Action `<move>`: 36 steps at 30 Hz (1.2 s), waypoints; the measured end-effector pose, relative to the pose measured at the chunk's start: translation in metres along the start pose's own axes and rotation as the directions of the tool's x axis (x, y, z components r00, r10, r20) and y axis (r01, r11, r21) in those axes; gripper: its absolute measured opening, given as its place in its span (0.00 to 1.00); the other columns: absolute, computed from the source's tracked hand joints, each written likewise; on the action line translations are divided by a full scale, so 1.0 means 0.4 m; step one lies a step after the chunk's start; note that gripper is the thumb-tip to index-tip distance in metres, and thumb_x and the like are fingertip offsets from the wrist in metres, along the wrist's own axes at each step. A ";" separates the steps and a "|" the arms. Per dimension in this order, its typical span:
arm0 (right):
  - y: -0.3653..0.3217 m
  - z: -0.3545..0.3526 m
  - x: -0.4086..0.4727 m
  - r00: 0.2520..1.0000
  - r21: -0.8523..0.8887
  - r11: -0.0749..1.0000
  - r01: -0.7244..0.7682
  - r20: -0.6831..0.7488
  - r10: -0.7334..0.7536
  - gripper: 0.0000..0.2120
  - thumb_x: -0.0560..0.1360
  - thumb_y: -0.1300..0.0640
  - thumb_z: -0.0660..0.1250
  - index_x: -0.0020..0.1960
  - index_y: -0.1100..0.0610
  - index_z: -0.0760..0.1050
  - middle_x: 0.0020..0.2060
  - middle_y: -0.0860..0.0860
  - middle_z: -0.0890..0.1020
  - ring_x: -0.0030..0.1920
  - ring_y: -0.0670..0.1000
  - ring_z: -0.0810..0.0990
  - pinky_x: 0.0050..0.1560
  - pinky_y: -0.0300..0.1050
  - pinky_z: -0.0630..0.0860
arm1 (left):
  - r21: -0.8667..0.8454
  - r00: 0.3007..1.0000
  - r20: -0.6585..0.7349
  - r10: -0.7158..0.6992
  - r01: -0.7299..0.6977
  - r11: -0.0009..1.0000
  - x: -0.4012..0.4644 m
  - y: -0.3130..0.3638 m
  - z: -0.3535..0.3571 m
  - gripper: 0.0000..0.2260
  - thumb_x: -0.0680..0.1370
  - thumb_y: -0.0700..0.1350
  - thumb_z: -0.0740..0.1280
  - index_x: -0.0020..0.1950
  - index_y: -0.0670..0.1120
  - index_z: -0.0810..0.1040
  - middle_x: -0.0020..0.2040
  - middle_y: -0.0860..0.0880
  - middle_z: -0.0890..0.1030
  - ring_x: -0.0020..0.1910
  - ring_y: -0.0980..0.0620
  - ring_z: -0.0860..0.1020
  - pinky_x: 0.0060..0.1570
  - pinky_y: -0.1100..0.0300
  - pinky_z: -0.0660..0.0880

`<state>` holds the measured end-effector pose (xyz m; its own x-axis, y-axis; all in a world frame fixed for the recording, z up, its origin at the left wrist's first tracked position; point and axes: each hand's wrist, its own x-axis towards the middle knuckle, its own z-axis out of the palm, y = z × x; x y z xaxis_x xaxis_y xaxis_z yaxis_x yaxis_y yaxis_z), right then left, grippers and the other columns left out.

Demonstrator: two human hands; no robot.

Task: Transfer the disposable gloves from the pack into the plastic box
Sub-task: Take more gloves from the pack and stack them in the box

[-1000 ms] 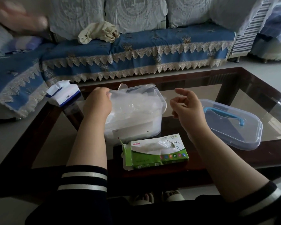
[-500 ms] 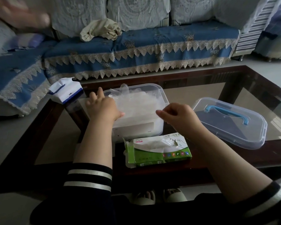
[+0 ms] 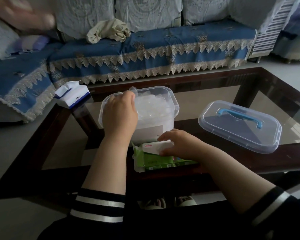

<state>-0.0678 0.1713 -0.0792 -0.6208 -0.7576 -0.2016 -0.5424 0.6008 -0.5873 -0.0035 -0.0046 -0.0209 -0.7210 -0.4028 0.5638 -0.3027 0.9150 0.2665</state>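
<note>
Left hand lies over the near-left part of the box, palm down, fingers curled loosely onto the gloves heaped inside. Pressing rather than pinching, as far as I can see; the fingertips are hidden behind my knuckles. One thin edge of film sticks up past the rim at the back.

Right hand sits on top of the pack, fingers spread and bent over its white opening flap. Whether I have a glove between the fingertips, I cannot tell; the hand covers the slot.

Pack lies flat on the table, just in front of the box, touching or nearly so. Lid is off, set well to the right, handle up.

Judgement: the box looks quite full, the pack partly emptied, so I am somewhere late in the filling.

How to do this step well:
- Keep the left palm down on the heap so the springy film does not puff back out.
- Pinch at the slot with thumb and two fingers, draw slowly; thin film tears and drags neighbours along.
- The pack is light and may lift, so steady it with the heel of the right hand.
- Tuck the stray edge below the rim before the lid goes on.
</note>
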 end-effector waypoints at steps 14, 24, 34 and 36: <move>0.000 0.008 0.001 0.991 -0.017 1.000 0.005 -0.133 -0.007 0.07 0.74 0.52 0.67 0.45 0.55 0.82 0.45 0.52 0.79 0.42 0.53 0.82 0.43 0.47 0.78 | -0.174 0.701 0.713 -0.026 0.212 0.962 -0.139 0.077 0.025 0.27 0.71 0.58 0.74 0.67 0.53 0.72 0.62 0.56 0.77 0.59 0.54 0.75 0.60 0.53 0.74; -0.008 -0.024 -0.023 0.894 0.267 0.947 0.180 -0.447 -0.044 0.06 0.75 0.54 0.69 0.42 0.53 0.82 0.35 0.46 0.82 0.36 0.41 0.77 0.40 0.38 0.71 | -0.060 0.609 0.793 0.011 0.060 0.996 -0.130 0.075 0.103 0.25 0.71 0.49 0.76 0.66 0.50 0.73 0.48 0.48 0.81 0.52 0.45 0.79 0.47 0.57 0.74; -0.060 -0.100 -0.099 0.747 0.760 0.342 0.552 -0.634 0.203 0.13 0.78 0.51 0.61 0.42 0.56 0.80 0.36 0.52 0.83 0.36 0.51 0.79 0.43 0.47 0.80 | -0.071 0.575 0.817 0.024 0.060 0.996 -0.125 0.058 0.085 0.18 0.76 0.48 0.71 0.65 0.51 0.74 0.65 0.51 0.75 0.60 0.50 0.74 0.55 0.60 0.69; -0.056 -0.111 -0.103 0.764 0.791 0.308 0.529 -0.602 0.233 0.16 0.81 0.54 0.58 0.41 0.55 0.81 0.35 0.50 0.83 0.35 0.49 0.80 0.40 0.44 0.80 | -0.217 0.666 0.746 0.003 0.240 0.946 -0.103 0.054 0.048 0.10 0.80 0.47 0.66 0.61 0.52 0.78 0.61 0.52 0.79 0.53 0.53 0.78 0.52 0.57 0.73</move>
<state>-0.0552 0.2002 -0.0230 -0.9413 -0.2850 0.1807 -0.0477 -0.4177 -0.9074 0.0078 0.0320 -0.0532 -0.9458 -0.2496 -0.2076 -0.3240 0.7643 0.5575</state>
